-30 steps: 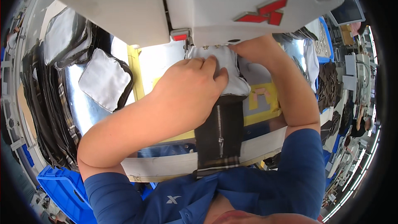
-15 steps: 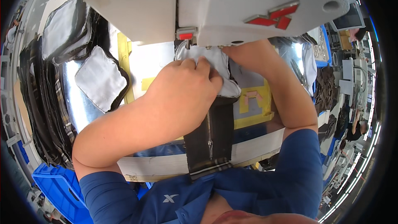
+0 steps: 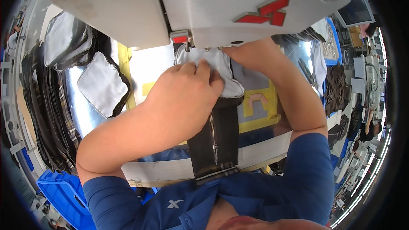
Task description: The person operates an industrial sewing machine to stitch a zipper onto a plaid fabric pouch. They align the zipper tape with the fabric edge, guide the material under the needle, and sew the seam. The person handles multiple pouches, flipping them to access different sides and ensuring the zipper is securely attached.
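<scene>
A white-backed fabric piece (image 3: 233,88) with dark edges lies under the head of a sewing machine (image 3: 255,0). Below it, a black fabric strip (image 3: 226,127) with a metal zipper (image 3: 212,132) runs toward me over the table edge, ending in a plaid band. My left hand (image 3: 187,91) is on the white piece, its fingers bent and closed on the cloth just in front of the needle area. At the far right edge of that piece is my right hand (image 3: 251,55); the machine head hides its fingertips, so their grip cannot be made out.
Left of the work lie a loose white pad with a zipper edge (image 3: 103,85), a stack of white-backed pieces (image 3: 64,38) and hanging dark plaid fabric (image 3: 51,115). A blue bin (image 3: 64,196) stands lower left. At right are a blue tray (image 3: 332,42) and brown cloth (image 3: 335,87).
The machine head appears slightly farther left and lower in the picture. My left hand and the fabric show a small leftward shift; both hands keep nearly the same pose.
</scene>
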A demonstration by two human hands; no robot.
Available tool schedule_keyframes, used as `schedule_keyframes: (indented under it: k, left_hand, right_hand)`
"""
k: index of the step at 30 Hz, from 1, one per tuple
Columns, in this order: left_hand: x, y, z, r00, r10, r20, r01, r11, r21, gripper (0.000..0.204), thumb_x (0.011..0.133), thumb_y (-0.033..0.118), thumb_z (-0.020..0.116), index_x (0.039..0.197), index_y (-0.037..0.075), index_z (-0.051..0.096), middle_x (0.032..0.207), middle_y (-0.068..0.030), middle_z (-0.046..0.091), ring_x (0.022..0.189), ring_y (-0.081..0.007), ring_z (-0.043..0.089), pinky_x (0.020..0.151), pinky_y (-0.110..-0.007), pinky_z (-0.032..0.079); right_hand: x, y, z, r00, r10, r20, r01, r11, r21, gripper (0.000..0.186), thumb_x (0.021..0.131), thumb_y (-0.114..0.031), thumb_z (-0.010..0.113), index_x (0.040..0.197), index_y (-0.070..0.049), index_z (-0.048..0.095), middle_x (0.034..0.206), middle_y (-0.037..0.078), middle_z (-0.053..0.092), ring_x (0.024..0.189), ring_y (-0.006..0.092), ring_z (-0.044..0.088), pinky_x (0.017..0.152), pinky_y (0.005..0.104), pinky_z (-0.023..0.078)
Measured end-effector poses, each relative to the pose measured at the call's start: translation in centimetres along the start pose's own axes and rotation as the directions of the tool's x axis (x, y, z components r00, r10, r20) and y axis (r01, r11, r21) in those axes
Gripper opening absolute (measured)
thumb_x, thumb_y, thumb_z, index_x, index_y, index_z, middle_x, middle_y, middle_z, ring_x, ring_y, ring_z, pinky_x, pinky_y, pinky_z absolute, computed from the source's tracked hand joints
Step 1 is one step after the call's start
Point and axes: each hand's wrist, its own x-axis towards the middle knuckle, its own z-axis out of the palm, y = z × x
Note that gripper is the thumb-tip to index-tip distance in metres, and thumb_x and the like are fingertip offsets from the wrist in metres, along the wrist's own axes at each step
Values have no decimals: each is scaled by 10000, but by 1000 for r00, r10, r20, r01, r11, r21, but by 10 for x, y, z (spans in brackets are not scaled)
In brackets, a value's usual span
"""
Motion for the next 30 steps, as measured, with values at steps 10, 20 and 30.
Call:
schedule_keyframes:
  k: [10, 20, 30]
  left_hand:
    - [0, 3, -10, 994, -30, 106, 30, 1000, 3, 693, 750, 250, 851, 1356, -10, 638, 1352, -254, 638, 1137, -340, 707, 923, -416, 607]
    - [2, 2, -5, 999, 47, -12, -47, 999, -8, 750, 771, 270, 840, 1435, 18, 602, 1450, -304, 598, 1238, -408, 669, 1070, -452, 544]
    - [6, 4, -3, 989, 134, -57, -137, 990, -44, 806, 789, 301, 847, 1528, 130, 573, 1477, -308, 579, 1268, -446, 640, 1111, -469, 510]
  right_hand:
    - [5, -6, 1, 999, -33, -20, 35, 995, 90, 325, 860, -213, 800, 1166, -104, 782, 1099, 115, 796, 1006, 332, 747, 867, 451, 581]
    - [7, 10, -3, 998, -68, -5, 67, 993, -99, 228, 891, -166, 643, 1023, -35, 776, 1074, 225, 764, 1039, 406, 726, 897, 495, 579]
    - [8, 47, 10, 999, -12, 32, 13, 998, -57, 272, 840, -189, 641, 776, 54, 746, 845, 288, 726, 879, 483, 733, 834, 548, 600]
